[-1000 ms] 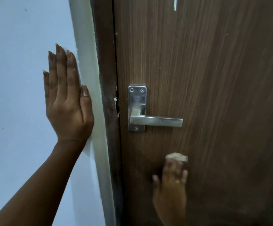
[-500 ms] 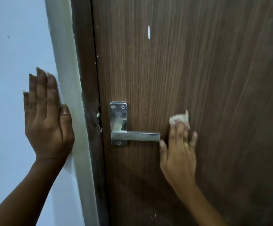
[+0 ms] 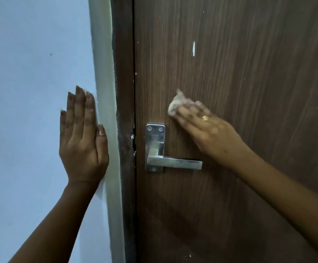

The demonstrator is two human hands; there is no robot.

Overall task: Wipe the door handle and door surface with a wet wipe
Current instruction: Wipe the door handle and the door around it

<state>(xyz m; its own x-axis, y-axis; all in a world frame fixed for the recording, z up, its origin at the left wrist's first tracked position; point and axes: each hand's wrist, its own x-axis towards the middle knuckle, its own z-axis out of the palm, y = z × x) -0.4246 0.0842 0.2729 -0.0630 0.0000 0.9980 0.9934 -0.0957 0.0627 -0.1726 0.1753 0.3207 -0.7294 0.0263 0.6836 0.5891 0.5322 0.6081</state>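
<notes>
A dark brown wood-grain door [image 3: 249,73] fills the right of the view. Its steel lever handle [image 3: 174,162] points right from a steel backplate [image 3: 155,137]. My right hand [image 3: 209,130] presses a crumpled white wet wipe [image 3: 176,104] flat against the door, just above and to the right of the backplate; the fingers are blurred. My left hand [image 3: 83,137] lies flat on the pale blue wall [image 3: 31,92], fingers together and pointing up, thumb against the white door trim [image 3: 107,111].
A dark door frame [image 3: 125,92] runs between the trim and the door, chipped with white flecks beside the latch. A white streak [image 3: 193,48] and small pale specks mark the door above the hand.
My right hand has swept the wipe from below the handle, up past the lever's tip, to above the backplate on the left. My left hand stays on the wall.
</notes>
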